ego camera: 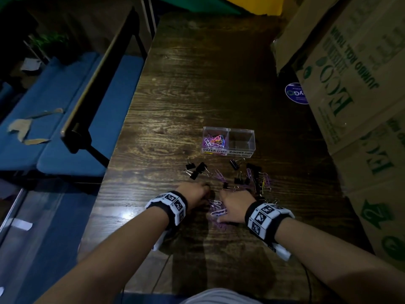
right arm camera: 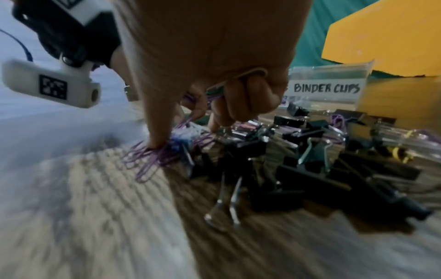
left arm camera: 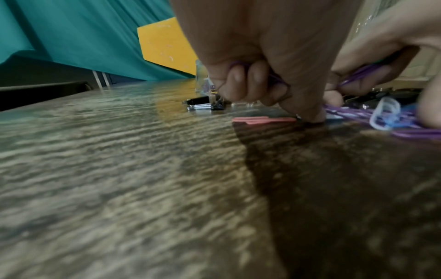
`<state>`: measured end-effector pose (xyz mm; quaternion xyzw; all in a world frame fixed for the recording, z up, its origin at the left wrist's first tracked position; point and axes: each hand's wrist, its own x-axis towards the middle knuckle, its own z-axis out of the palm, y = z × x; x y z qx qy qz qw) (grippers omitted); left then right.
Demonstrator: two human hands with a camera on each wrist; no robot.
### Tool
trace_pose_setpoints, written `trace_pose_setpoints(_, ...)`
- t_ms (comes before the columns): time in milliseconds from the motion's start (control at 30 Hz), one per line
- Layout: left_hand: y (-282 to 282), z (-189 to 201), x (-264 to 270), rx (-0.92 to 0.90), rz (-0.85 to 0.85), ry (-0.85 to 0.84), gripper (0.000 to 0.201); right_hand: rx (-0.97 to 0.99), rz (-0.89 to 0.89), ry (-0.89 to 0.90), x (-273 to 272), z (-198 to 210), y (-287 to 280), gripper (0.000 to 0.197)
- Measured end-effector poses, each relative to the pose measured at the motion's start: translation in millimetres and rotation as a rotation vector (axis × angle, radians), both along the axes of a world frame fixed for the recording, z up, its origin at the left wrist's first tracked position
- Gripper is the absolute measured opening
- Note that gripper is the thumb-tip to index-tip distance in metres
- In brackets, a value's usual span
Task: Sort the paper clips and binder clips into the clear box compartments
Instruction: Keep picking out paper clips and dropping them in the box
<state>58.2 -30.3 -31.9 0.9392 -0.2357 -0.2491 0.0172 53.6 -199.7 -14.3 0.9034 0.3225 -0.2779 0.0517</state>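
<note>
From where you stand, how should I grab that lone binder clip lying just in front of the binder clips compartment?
Pinch the binder clip across its black body, fingers coming down from above. It lies flat on the table with its wire handles pointing toward the clear box, so the body is the solid, raised part. It sits apart from the pile, probably leaving room on both sides.

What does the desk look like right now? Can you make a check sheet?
Surface: dark wooden table.
Job's things: clear box; paper clips in left compartment, right one bare; binder clips and purple paper clips loose.
Clutter: round blue sticker.
Hands: left hand and right hand each hold paper clips.
Cables: thin black wire.
Surroundings: cardboard boxes, blue seats.
</note>
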Motion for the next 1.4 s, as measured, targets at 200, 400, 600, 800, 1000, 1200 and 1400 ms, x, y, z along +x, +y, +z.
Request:
trace_pose_setpoints(200,5,3,0,0.038,0.039,-0.007,0.04,0.031,-0.104,0.019,14,2,-5,0.048)
trace_pose_setpoints(400,19,-1,-1,-0.035,0.146,-0.001,0.056,0.055,-0.155,-0.13,10,5,-11,0.057)
trace_pose_setpoints(600,25,1,-5,-0.012,0.162,-0.03,0.034,-0.049,-0.243,-0.06,3,-1,-7,0.058)
trace_pose_setpoints(800,19,7,-6,0.055,0.115,-0.042,0.034,0.001,-0.237,-0.023,10,-2,-3,0.022)
trace_pose_setpoints(1000,17,11,-1,0.049,0.206,-0.033,0.029,0.149,-0.297,0.081,21,12,-9,0.02)
trace_pose_setpoints(1200,14,14,-3,-0.032,0.225,-0.083,0.036,0.233,-0.411,0.142,34,25,-24,0.013)
trace_pose_setpoints(1400,11,9,-2,0.011,0.2,0.007,0.044,0.22,-0.434,0.166,23,29,-36,0.019)
